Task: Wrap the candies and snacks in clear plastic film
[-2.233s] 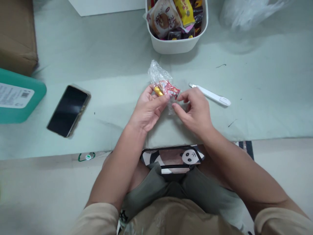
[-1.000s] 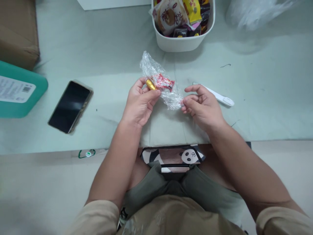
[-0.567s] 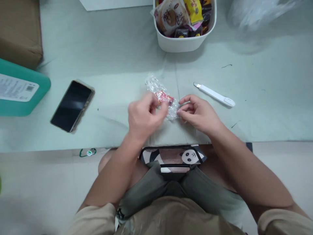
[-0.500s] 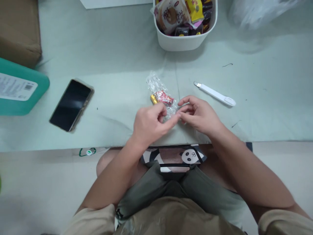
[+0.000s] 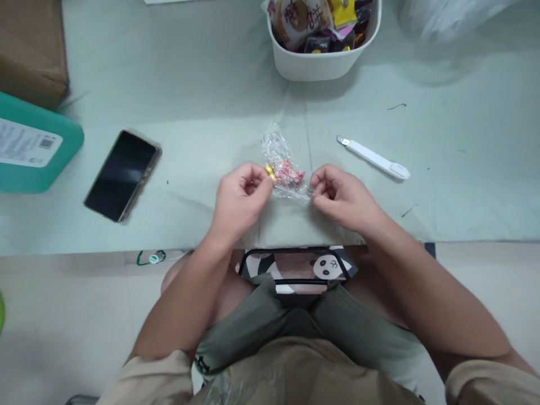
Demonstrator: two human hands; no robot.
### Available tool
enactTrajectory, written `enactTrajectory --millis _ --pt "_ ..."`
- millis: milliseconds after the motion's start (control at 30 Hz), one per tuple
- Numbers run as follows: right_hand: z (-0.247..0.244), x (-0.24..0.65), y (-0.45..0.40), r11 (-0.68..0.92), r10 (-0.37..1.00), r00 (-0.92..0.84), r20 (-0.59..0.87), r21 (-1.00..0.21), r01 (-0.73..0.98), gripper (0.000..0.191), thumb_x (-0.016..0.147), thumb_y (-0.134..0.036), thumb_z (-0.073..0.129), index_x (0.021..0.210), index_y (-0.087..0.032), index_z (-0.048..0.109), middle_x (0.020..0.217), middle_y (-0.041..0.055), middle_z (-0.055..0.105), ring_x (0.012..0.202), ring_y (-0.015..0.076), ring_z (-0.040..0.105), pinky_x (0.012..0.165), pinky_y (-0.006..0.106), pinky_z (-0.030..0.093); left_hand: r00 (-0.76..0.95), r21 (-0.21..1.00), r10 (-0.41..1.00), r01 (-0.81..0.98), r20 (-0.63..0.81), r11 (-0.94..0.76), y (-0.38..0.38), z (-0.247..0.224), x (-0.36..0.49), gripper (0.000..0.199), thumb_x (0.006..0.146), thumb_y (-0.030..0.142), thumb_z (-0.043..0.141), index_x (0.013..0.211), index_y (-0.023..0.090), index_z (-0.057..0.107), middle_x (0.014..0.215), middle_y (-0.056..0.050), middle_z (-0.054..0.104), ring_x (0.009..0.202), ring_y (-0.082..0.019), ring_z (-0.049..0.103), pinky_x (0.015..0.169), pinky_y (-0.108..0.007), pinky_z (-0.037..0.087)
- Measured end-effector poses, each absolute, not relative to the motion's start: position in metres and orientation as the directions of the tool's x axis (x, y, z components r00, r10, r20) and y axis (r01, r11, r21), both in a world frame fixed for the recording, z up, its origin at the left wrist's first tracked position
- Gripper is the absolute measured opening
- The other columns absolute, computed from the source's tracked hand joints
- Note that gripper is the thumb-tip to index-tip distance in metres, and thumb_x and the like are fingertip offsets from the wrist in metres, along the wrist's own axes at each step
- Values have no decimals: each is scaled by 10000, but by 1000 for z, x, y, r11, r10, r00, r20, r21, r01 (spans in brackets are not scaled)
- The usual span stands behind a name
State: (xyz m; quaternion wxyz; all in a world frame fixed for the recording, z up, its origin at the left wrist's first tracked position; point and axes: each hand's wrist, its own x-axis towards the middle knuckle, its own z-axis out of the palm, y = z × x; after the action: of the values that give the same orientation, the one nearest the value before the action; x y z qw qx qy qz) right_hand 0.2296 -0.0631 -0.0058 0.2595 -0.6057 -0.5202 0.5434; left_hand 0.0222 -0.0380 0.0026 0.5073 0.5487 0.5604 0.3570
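Observation:
A crinkled clear plastic bag (image 5: 276, 145) lies on the cloth-covered table between my hands. Within it or on it, I cannot tell which, are a red-wrapped candy (image 5: 289, 173) and a gold-wrapped candy (image 5: 270, 171). My left hand (image 5: 243, 194) pinches the bag's left edge, its fingertips beside the gold candy. On the opposite side my right hand (image 5: 340, 194) has thumb and fingers closed on the bag's right edge. The plastic is spread between the two pinches. To the right of my hands rests a white utility knife (image 5: 373, 158), its metal tip facing up-left.
At the back stands a white bin (image 5: 320, 66) full of packaged snacks. A phone (image 5: 122, 175), a green container (image 5: 37, 143) and a cardboard box (image 5: 31, 53) are on the left. Clear plastic (image 5: 451, 17) lies at the far right. The table's front edge runs just before my lap.
My left hand has moved left, away from my right hand, and now pinches the bag's left side. The bag's near edge is pulled wider. My right fingers have curled in.

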Motion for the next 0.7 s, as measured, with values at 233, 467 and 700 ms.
enactTrajectory --millis 233,467,700 --pt "-1 229 -62 -250 908 -172 -383 -822 511 254 674 -204 523 927 -211 515 654 -44 580 582 134 504 577 270 364 -39 946 946 22 -322 323 -29 -8 16 223 862 218 574 666 218 470 589 32 469 495 -87 450 464 -234 337" --pt "9 221 -65 2 850 -342 -401 -646 764 157 772 -195 536 914 -190 602 755 22 690 676 176 577 644 284 316 185 803 983 584 7 -115 -27 2 39 302 756 400 800 920 227 615 888 -5 676 724 -141 575 669 -296 443" --pt "11 218 -63 -38 832 -315 -456 -613 789 215 793 -178 538 957 -190 677 755 13 706 675 163 576 683 271 344 201 803 979 579 23 -138 -37 -14 19 203 936 320 627 771 212 582 686 23 613 637 -124 554 647 -286 443"
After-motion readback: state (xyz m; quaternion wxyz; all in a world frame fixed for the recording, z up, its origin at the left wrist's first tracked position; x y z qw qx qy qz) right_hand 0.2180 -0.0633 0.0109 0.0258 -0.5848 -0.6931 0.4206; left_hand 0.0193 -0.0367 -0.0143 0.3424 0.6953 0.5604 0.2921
